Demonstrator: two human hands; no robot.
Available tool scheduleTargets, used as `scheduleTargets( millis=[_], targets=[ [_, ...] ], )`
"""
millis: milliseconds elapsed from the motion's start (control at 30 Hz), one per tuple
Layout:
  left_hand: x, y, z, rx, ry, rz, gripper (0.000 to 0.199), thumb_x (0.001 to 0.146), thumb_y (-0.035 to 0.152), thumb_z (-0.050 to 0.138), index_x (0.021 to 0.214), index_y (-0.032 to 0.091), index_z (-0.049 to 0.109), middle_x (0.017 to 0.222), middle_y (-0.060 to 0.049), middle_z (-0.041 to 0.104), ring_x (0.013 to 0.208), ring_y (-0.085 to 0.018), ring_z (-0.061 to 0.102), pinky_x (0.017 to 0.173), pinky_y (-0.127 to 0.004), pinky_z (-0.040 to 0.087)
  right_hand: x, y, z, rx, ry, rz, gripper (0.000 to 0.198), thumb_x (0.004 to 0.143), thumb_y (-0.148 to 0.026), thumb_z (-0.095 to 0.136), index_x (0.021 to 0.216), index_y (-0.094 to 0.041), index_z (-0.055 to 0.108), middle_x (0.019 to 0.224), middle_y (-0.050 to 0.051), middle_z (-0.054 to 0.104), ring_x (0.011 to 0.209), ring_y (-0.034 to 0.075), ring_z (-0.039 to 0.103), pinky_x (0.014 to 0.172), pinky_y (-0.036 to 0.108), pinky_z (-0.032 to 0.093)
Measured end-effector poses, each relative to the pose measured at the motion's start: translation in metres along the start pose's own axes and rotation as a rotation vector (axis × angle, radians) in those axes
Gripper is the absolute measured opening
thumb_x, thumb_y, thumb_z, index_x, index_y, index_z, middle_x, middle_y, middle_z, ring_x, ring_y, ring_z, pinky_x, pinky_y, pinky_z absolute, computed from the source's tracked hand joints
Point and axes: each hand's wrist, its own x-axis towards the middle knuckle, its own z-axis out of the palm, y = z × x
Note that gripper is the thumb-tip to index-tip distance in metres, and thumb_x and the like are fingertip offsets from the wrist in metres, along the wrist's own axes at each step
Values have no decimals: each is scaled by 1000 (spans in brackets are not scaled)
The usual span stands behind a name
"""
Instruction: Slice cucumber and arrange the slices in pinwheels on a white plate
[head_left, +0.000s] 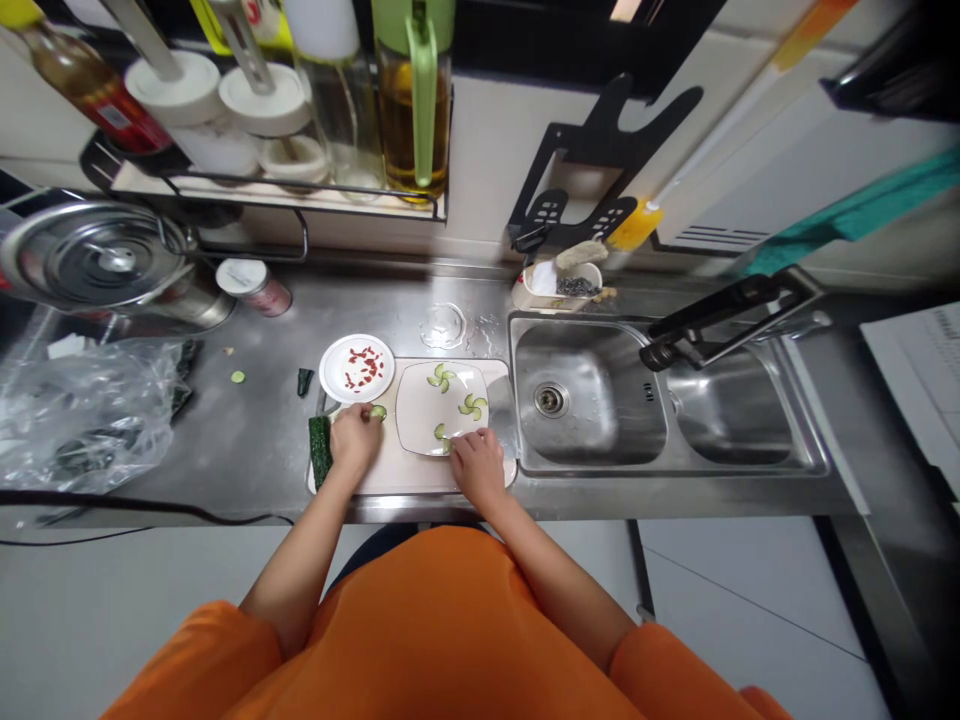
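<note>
A white rectangular plate [414,403] rests on a pale cutting board [390,480]. On it, thin cucumber slices [472,406] are fanned into small pinwheels, two at the upper and right parts and a smaller group near the bottom edge. My right hand [480,466] reaches over the plate's lower right corner, its closed fingertips at a slice of that lower group. My left hand [356,440] is on the board left of the plate, fingers closed at a small stack of cut cucumber [378,412]. Beside it lies a length of dark green cucumber [320,452].
A small white plate with red bits [325,370] overlaps the board's upper left. A cucumber end [304,381] lies nearby. Plastic bags [90,420], a lidded steel pot [112,260] and a jar [255,286] stand left. The double sink [592,455] is right; a condiment rack [300,200] hangs above.
</note>
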Motion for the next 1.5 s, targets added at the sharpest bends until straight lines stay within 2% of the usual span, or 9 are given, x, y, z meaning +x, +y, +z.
scheduleTargets(
  millis=[367,600,800,900,1000,1133,1233,1333,1500],
  targets=[
    [-4,4,-3,-3,19,6,25,78,37,56,91,18,65,91,-10,69,83,-24,62,75,-33,44,0,0,-1,-12,-19,11,19,93,-28,47,93,-23,65,96,7,62,105,26,38,73,33,29],
    [-8,13,-16,-309,-27,10,22,71,39,62,80,19,62,74,0,66,70,-14,58,69,-24,43,4,4,-1,144,0,76,19,91,-28,51,98,-24,68,94,7,64,102,24,45,75,31,32],
    [-20,41,-16,-629,-329,109,30,61,42,70,75,17,60,61,3,56,56,-10,47,56,-22,38,26,1,-7,480,103,64,20,84,-23,55,98,-19,69,93,5,69,94,18,55,91,32,35],
    [-29,57,-11,-693,-467,122,31,61,43,71,74,17,60,60,3,56,56,-10,47,56,-22,38,36,-1,-13,689,73,113,20,81,-27,58,95,-19,70,94,5,70,91,18,57,87,32,39],
    [-36,65,-6,-730,-544,105,34,61,45,72,74,17,60,62,2,57,58,-10,49,56,-22,38,41,0,-18,874,9,134,18,78,-32,59,84,-19,70,84,4,69,83,17,58,79,29,43],
    [-39,67,-2,-872,-636,-26,40,60,47,75,80,16,61,71,-1,63,64,-11,56,57,-21,41,41,4,-27,965,13,126,16,75,-33,59,73,-18,66,74,1,64,74,15,56,74,27,43],
    [-40,65,1,-981,-725,-224,42,69,52,69,88,15,62,81,-5,67,70,-13,62,57,-21,43,41,4,-37,976,-14,102,15,75,-33,60,72,-18,65,72,0,63,73,14,55,74,27,43],
    [-39,64,4,-1015,-838,-372,41,78,53,61,93,14,61,80,-8,68,69,-13,63,53,-20,42,43,3,-47,991,-75,50,14,75,-31,60,74,-18,66,74,-1,64,74,14,56,75,27,42],
    [-33,61,6,-1124,-958,-410,24,82,37,62,90,14,61,76,-6,65,60,-9,57,46,-17,39,50,4,-55,980,-160,-31,14,75,-31,62,73,-18,67,73,-1,65,75,14,56,75,26,41]
  ],
)
